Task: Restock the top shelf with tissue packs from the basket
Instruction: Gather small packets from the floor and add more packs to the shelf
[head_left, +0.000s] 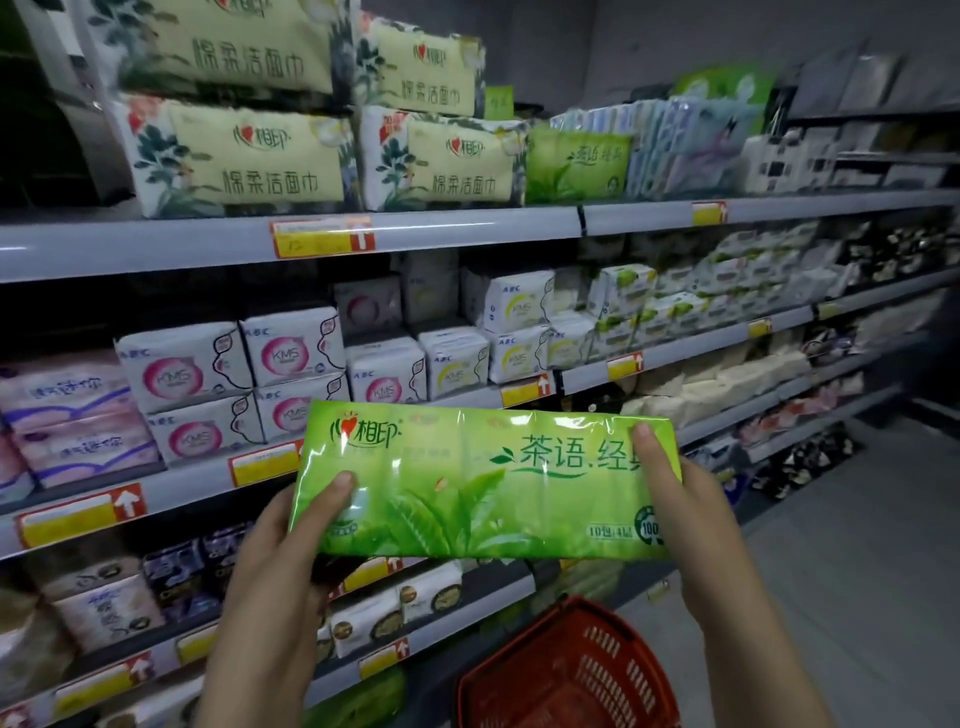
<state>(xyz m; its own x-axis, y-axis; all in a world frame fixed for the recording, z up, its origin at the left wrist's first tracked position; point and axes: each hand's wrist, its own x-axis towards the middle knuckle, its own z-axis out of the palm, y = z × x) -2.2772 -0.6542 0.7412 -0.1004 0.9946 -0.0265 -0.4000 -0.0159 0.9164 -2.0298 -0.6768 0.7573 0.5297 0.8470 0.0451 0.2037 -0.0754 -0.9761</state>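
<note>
Head view, from the fingers (340, 486) outward: curled round the green tissue pack (467, 483) at both short ends, thumbs on the printed face, left hand (291, 525) at the lower left corner, right hand (691, 499) at the right end, remaining digits hidden behind the wrap. Held level and face-on in mid-air, well below the top shelf (467, 228) and above the red basket (571, 670). Probably bound for the matching green pack (576, 161), up and slightly right of the held pack. Could slip on the way up, given glossy film and thumbs only near the edges; would likely fall back toward the basket. Could also catch on the top shelf's front lip, directly above, if raised too close in; safer to clear the lip first, then push inward. Tight slot up there: hemmed by yellow floral packs (447, 161) up-left of the held pack and upright blue-white packs (670, 145) up-right; risks toppling those if entered skewed. Seemingly some room on top of the matching pack. Open aisle floor right of and below the held pack; middle shelf edge (182, 488) close behind it, to the left.
</note>
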